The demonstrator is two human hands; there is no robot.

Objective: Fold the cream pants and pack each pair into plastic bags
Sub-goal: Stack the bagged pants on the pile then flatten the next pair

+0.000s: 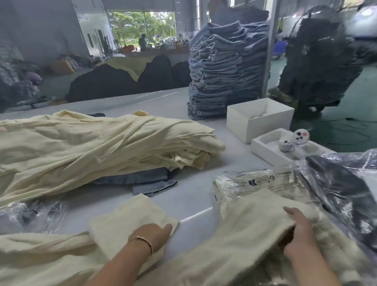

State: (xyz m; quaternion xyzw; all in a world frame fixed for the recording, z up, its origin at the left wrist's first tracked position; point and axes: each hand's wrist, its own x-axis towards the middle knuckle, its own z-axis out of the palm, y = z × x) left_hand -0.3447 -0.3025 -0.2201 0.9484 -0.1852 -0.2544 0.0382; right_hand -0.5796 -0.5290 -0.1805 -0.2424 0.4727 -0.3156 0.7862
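Note:
A pair of cream pants (238, 238) lies spread across the white table (192, 199) in front of me. My left hand (153, 234) presses flat on one leg end (126, 220) with straight fingers. My right hand (299, 231) grips the other part of the pants near its edge, fingers tucked under the fabric. Just beyond it lies a packed pair of cream pants in a clear plastic bag (257, 183). A big heap of loose cream pants (85, 144) covers the table's left.
A tall stack of blue jeans (225, 68) stands at the back. A white open box (258, 119) and a white tray with small items (286, 146) sit to the right. Dark bagged garments (352, 195) lie at far right, crumpled plastic (27, 214) at left.

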